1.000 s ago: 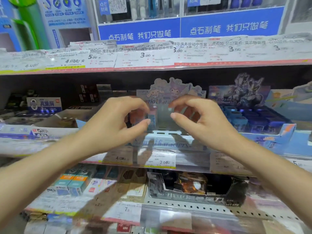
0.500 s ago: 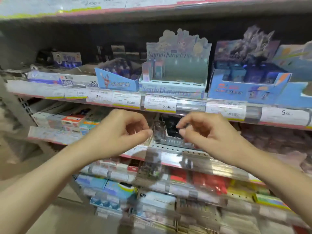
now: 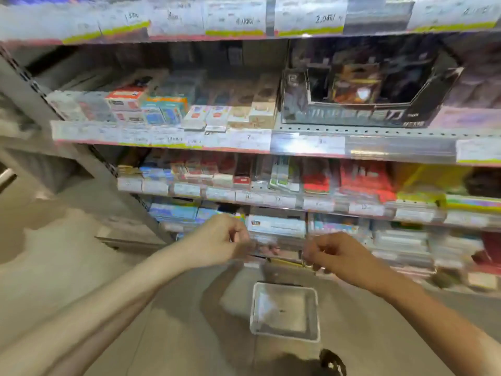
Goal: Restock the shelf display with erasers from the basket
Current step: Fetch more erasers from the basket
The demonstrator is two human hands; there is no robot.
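From the head camera, the view had dropped away from the upper shelf since half a second before: the pastel eraser display that had stood above the hands then was out of frame, and the floor and the basket point(image 3: 284, 310) had come into sight. I judged that to mean one placing was over and the person was heading back down for more stock.

The left hand point(image 3: 217, 240) and the right hand point(image 3: 333, 253) hung side by side over the near floor, in front of the lowest shelf point(image 3: 271, 207) of blurred packets. Each grip had fingers loosely curled, thumb near forefinger, and nothing could be seen between them; they looked empty, though motion blur left some doubt.

The basket sat on the floor just below and between the two hands, nearer the right one. It was a pale, shallow, square-cornered tray. Its bottom showed bare apart from one small dark speck at the centre, too small to name. No erasers could be made out inside, so the restocking seemed close to done, or the supply spent.

Farther up, a dark display box point(image 3: 363, 99) sat on the right of a middle shelf.
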